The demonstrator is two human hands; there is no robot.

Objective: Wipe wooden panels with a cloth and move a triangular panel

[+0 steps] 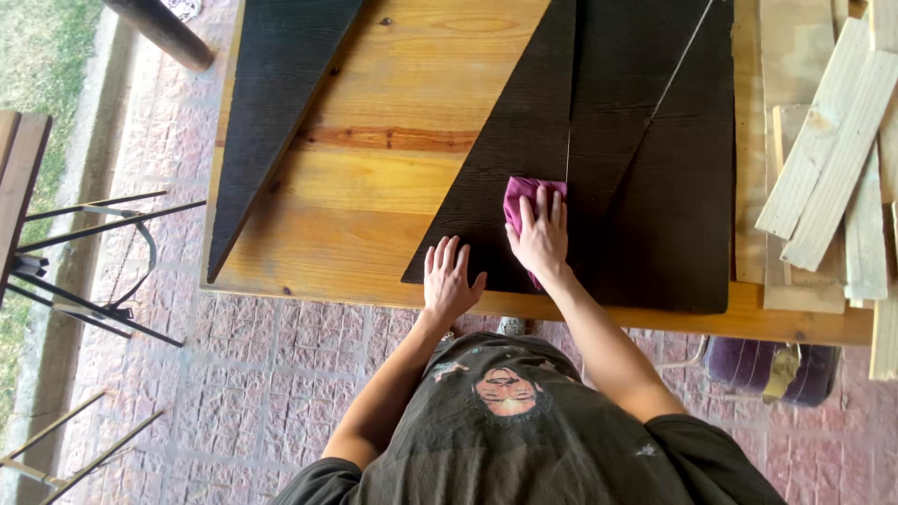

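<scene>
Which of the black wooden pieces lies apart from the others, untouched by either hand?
The long narrow black piece at the table's left; both hands rest on the right-hand group.
</scene>
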